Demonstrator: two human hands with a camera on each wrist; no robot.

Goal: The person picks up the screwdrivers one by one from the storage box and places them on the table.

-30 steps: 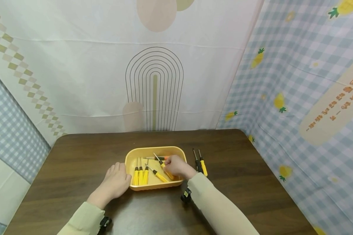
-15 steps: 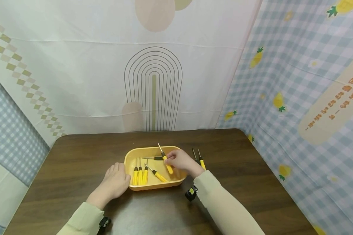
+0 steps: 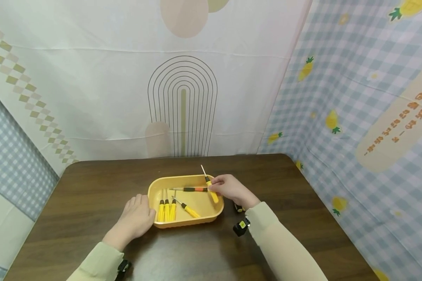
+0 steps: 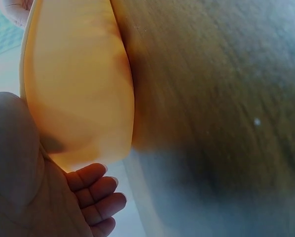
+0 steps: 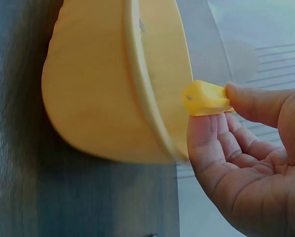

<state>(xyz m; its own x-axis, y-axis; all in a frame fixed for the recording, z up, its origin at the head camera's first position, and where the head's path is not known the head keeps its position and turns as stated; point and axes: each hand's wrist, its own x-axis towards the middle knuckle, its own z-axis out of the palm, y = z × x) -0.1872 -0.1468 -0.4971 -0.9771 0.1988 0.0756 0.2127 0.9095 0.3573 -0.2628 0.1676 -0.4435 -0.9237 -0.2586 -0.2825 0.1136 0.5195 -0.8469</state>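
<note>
My right hand [image 3: 232,188] pinches a screwdriver [image 3: 211,189] by its yellow handle, between thumb and fingers. The tool is tilted, shaft pointing up and away, over the right part of a yellow tray [image 3: 197,221]. In the right wrist view the handle's butt end [image 5: 202,98] shows beside the tray's rim. My left hand [image 3: 138,216] rests against the tray's left end, fingers relaxed along its outside. Inside the tray, several yellow-handled screwdrivers [image 3: 167,210] lie at the left, one slanted screwdriver [image 3: 190,210] near the middle, and a black-and-orange screwdriver [image 3: 195,189] lies crosswise behind.
On the dark wooden table [image 3: 285,230], right of the tray, screwdriver handles [image 3: 239,208] show partly from under my right wrist. A patterned curtain [image 3: 109,97] hangs behind the table's back edge, and a checked one [image 3: 337,128] on the right.
My right hand has lifted the yellow-handled screwdriver from the tray floor and carried it right and away, uncovering the black-and-orange screwdriver. My left hand has stayed at the tray's left end.
</note>
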